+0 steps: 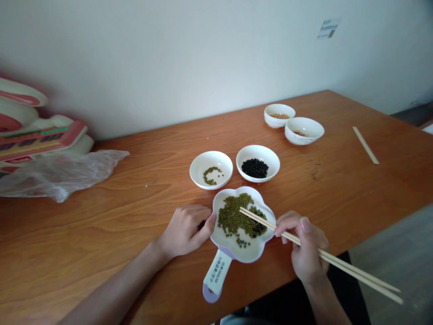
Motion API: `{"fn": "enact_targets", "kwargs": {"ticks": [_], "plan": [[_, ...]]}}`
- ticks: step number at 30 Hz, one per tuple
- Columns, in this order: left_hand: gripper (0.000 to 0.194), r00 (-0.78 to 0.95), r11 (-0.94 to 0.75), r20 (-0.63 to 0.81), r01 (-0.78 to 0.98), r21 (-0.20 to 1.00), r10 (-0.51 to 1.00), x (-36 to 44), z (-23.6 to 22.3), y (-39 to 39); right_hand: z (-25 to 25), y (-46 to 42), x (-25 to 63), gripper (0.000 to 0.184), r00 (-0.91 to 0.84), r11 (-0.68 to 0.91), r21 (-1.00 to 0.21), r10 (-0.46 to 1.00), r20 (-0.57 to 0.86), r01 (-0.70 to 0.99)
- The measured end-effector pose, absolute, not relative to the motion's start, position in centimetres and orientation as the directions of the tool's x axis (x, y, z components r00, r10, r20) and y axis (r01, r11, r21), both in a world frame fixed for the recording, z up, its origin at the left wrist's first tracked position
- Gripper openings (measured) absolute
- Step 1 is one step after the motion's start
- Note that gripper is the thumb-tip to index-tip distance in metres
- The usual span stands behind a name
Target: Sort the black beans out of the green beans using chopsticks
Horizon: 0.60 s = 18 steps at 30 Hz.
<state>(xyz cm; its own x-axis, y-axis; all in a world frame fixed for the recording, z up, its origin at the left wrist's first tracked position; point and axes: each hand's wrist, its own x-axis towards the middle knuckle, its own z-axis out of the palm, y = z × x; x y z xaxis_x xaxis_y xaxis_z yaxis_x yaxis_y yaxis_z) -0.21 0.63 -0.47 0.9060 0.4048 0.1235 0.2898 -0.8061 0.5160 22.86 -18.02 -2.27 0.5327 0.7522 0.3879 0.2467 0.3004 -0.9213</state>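
My right hand (307, 246) is closed around a pair of wooden chopsticks (324, 256). Their tips touch the green mung beans (235, 210) in a white and lilac flower-shaped dish (226, 246). A few black beans (259, 229) lie among the green ones at the dish's right side. With fingers curled and thumb against the rim, my left hand (189, 229) grips the dish's left edge. The dish's handle, bearing a printed label (217, 272), points toward me. Just behind stand a white bowl (199, 171) with some mung beans and another bowl (274, 166) of black beans.
Farther back right are a bowl (270, 122) of tan grains and a bowl (313, 131) with reddish bits. A paper chopstick sleeve or strip (365, 144) lies at the right. Clear plastic film (84, 169) and a red and cream box-like object (64, 140) occupy the left, by the wall.
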Motion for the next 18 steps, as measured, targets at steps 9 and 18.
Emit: {"fn": "enact_targets", "kwargs": {"ticks": [9,18], "plan": [[0.038,0.909,-0.793,0.112,0.284,0.538,0.402,-0.4,-0.6,0.7,-2.3,-17.9,22.8,0.047,0.559,0.301,-0.922,0.733,0.388,0.244],[0.039,0.911,-0.792,0.109,0.281,0.541,0.398,-0.3,-0.4,0.7,-0.9,-17.5,22.6,0.07,0.552,0.257,-0.948,0.771,0.317,0.185]]}}
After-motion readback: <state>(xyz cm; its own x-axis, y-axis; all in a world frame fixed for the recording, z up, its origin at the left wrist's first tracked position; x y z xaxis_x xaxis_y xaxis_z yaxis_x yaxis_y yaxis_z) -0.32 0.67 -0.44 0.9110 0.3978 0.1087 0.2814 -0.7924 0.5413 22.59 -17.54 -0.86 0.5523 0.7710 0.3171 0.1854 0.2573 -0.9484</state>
